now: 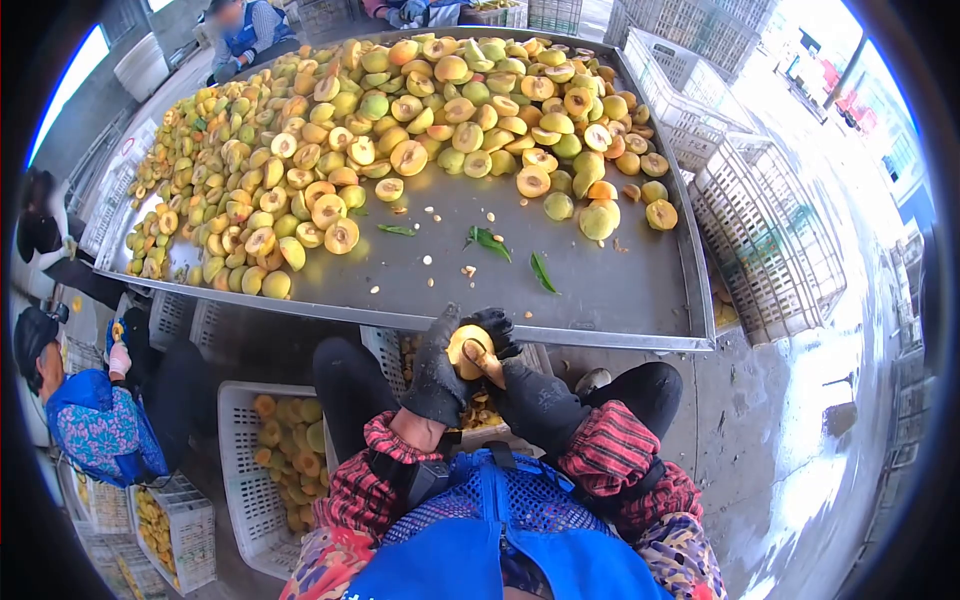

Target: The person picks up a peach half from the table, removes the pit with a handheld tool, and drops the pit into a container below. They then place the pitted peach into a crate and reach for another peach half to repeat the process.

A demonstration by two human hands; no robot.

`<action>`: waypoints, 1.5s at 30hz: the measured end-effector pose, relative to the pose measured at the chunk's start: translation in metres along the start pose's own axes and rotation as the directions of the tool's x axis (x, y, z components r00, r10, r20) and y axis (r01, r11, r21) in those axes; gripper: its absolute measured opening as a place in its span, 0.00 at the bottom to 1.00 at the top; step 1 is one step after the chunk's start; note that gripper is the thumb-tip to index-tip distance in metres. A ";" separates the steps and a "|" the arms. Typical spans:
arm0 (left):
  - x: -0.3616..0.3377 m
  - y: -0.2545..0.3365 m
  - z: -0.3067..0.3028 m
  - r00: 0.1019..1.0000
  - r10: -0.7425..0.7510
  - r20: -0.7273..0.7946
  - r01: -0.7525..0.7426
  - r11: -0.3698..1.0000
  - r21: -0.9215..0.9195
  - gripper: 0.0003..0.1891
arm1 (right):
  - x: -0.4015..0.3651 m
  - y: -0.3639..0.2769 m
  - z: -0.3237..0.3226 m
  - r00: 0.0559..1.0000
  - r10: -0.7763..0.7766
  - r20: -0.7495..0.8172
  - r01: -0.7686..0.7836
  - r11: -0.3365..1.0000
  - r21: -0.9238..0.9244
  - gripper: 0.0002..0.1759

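Between my two gloved hands, above the crate at my knees, is a yellow peach half [465, 350]. My left hand [436, 372], in a dark glove, is closed around its left side. My right hand [515, 375], also dark-gloved, closes on it from the right, with a tan, thumb-like shape lying across the fruit. Whether the right hand also grips a small tool, I cannot tell. Just beyond my hands is the near edge of a metal table [600, 300], with a big heap of peach halves [400, 120] on its far and left parts.
Green leaves [487, 242] and pale kernels [427, 260] lie on the table. A white crate of fruit [240, 480] stands at my left, and another crate [385, 350] between my knees. Stacked crates [770, 230] line the right. A co-worker [100, 410] sits at left; others are beyond the table.
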State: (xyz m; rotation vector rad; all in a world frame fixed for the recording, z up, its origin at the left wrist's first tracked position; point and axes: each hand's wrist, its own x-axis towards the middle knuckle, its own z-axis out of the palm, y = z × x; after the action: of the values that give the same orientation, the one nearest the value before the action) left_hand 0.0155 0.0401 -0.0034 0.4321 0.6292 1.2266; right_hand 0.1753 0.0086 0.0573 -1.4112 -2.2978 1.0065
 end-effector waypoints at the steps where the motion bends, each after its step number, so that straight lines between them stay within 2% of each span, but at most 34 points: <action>1: 0.002 -0.001 0.000 0.999 0.035 -0.002 -0.035 0.996 0.079 0.22 | 0.001 -0.001 0.000 1.000 -0.018 0.010 0.018 1.000 -0.006 0.11; 5: -0.008 0.002 0.010 0.976 0.213 0.048 -0.211 0.866 0.454 0.18 | -0.002 -0.003 -0.004 0.996 0.036 0.085 -0.031 0.998 -0.062 0.12; 7: -0.013 0.005 0.015 0.959 0.265 0.103 -0.265 0.706 0.657 0.14 | -0.001 0.012 0.010 0.996 0.026 0.088 -0.019 0.996 -0.087 0.14; 9: -0.006 -0.002 -0.008 0.935 0.303 0.186 -0.330 0.540 0.774 0.13 | -0.002 0.020 0.017 0.999 -0.010 0.042 0.012 0.999 -0.050 0.16; 11: -0.007 0.008 0.005 0.929 0.293 0.225 -0.324 0.352 0.878 0.13 | -0.002 0.025 0.022 1.000 -0.012 0.025 0.013 0.999 -0.039 0.17; 13: -0.015 0.024 0.028 0.947 0.247 0.203 -0.243 0.142 0.960 0.14 | -0.001 0.023 0.024 0.999 0.021 0.039 -0.019 0.999 -0.047 0.17; 16: -0.010 0.006 0.001 0.923 0.321 0.211 -0.270 0.152 0.951 0.12 | -0.004 0.007 0.012 0.988 0.113 0.108 -0.107 0.993 -0.059 0.15; 19: -0.002 -0.002 -0.016 0.916 0.297 0.270 -0.355 0.283 0.891 0.11 | -0.004 0.014 0.021 0.988 0.095 0.119 -0.092 0.995 -0.027 0.12; 22: 0.003 0.004 -0.011 0.930 0.251 0.269 -0.316 0.173 0.933 0.10 | 0.001 0.036 0.047 0.996 -0.016 0.088 0.012 0.999 0.050 0.11; 25: -0.014 0.021 0.025 0.878 0.394 0.273 -0.348 0.131 0.928 0.10 | 0.002 0.031 0.037 0.985 -0.122 0.125 0.106 0.987 0.124 0.14; 26: -0.012 0.017 0.022 0.844 0.442 0.305 -0.381 0.092 0.920 0.10 | 0.003 0.018 0.023 0.971 -0.019 0.237 -0.031 0.979 0.202 0.14; 28: -0.007 0.005 0.010 0.796 0.501 0.339 -0.411 0.037 0.911 0.10 | 0.002 -0.006 -0.005 0.868 0.154 0.472 -0.322 0.899 0.297 0.15; 30: -0.005 -0.003 0.000 0.807 0.499 0.317 -0.377 0.020 0.926 0.09 | 0.001 0.006 0.002 0.873 0.093 0.478 -0.284 0.894 0.346 0.15; 33: -0.015 0.014 0.019 0.915 0.301 0.267 -0.306 0.091 0.948 0.13 | 0.000 0.007 0.000 0.868 0.078 0.490 -0.269 0.904 0.333 0.15; 34: -0.016 0.016 0.019 0.924 0.261 0.278 -0.312 0.100 0.945 0.15 | 0.000 0.005 -0.002 0.865 0.087 0.494 -0.271 0.910 0.315 0.15; 35: -0.017 0.018 0.019 0.932 0.220 0.289 -0.318 0.110 0.942 0.16 | 0.001 0.011 0.003 0.837 0.101 0.538 -0.341 0.866 0.367 0.14; 37: -0.013 0.010 0.006 0.896 0.260 0.361 -0.392 0.076 0.917 0.14 | 0.003 0.023 0.016 0.774 0.116 0.622 -0.478 0.752 0.454 0.13; 40: -0.011 0.009 0.011 0.804 0.354 0.477 -0.503 -0.021 0.864 0.11 | -0.003 0.019 0.014 0.845 0.097 0.526 -0.419 0.731 0.539 0.13; 43: -0.013 0.002 0.001 0.748 0.422 0.512 -0.552 -0.031 0.833 0.15 | -0.003 0.012 0.009 0.844 -0.014 0.536 -0.447 0.534 0.717 0.12; 45: -0.013 0.000 0.002 0.896 0.347 0.276 -0.370 0.244 0.896 0.18 | -0.004 0.023 0.019 0.888 -0.138 0.440 -0.310 0.527 0.791 0.12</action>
State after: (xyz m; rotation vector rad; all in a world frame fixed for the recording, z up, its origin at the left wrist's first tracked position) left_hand 0.0146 0.0280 0.0008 1.6955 1.2800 1.1551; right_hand 0.1829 0.0037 0.0282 -0.8828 -1.4546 2.2877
